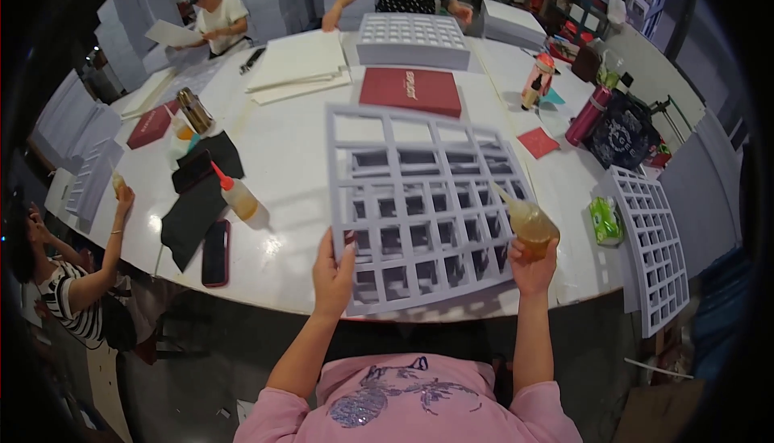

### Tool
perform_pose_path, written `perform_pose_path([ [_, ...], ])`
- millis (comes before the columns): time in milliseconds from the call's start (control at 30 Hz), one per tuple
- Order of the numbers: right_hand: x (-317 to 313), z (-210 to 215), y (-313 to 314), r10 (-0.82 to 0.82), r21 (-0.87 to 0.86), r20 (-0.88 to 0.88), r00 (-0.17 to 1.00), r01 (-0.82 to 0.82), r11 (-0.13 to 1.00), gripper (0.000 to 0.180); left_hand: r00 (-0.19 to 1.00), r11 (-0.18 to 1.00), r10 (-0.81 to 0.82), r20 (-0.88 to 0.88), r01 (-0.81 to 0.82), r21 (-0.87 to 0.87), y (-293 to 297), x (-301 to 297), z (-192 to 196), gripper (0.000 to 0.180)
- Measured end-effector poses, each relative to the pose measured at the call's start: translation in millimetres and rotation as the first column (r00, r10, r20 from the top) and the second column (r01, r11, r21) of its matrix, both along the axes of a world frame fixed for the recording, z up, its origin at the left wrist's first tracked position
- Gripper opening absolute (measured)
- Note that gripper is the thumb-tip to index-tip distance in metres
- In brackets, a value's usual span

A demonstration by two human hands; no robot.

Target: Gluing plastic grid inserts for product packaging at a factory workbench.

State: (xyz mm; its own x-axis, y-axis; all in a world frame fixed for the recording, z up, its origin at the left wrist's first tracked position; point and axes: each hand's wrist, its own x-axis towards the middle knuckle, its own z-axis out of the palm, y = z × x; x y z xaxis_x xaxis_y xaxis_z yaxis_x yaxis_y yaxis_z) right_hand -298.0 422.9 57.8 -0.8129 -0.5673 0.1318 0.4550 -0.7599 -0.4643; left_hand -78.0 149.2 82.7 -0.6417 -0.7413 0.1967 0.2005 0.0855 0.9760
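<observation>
Left hand (333, 276) gripping pale grey grid insert (423, 201), right hand (532, 270) clutching amber glue bottle (528, 221)

The camera sits on the person's head and looks down, close over the white table (290, 161).

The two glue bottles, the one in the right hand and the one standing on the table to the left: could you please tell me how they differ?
The glue bottle in the right hand is held up, tilted, its pale uncapped nozzle pointing up-left over the grey grid frame. The glue bottle on the table rests untouched beside a black phone, and its nozzle is red. The held one looks fuller of amber glue. Both are small clear squeeze bottles with amber contents. The left hand grips the frame's near edge.
</observation>
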Motion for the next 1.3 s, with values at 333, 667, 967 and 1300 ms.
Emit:
perform_pose_path([
  [333, -40, 104, -7, -0.17, 0.419, -0.474, 0.864, 0.391, 0.819, 0.039, 0.758, 0.334, -0.639, -0.13, 0.425, 0.841, 98, 42, -9, 0.03],
  [667, -80, 77, -84, -0.157, 0.524, -0.668, 0.727, 0.61, 0.595, 0.059, 0.623, 0.212, -0.777, -0.091, 0.396, 0.894, 83, 56, -28, 0.035],
  [967, -124, 45, -146, -0.129, 0.587, -0.677, 0.725, 0.637, 0.499, 0.06, 0.626, 0.252, -0.778, -0.059, 0.397, 0.883, 71, 53, -31, 0.041],
  [1300, -127, 37, -161, -0.173, 0.612, -0.642, 0.747, 0.635, 0.471, 0.057, 0.619, 0.242, -0.782, -0.074, 0.41, 0.88, 65, 56, -36, 0.041],
])
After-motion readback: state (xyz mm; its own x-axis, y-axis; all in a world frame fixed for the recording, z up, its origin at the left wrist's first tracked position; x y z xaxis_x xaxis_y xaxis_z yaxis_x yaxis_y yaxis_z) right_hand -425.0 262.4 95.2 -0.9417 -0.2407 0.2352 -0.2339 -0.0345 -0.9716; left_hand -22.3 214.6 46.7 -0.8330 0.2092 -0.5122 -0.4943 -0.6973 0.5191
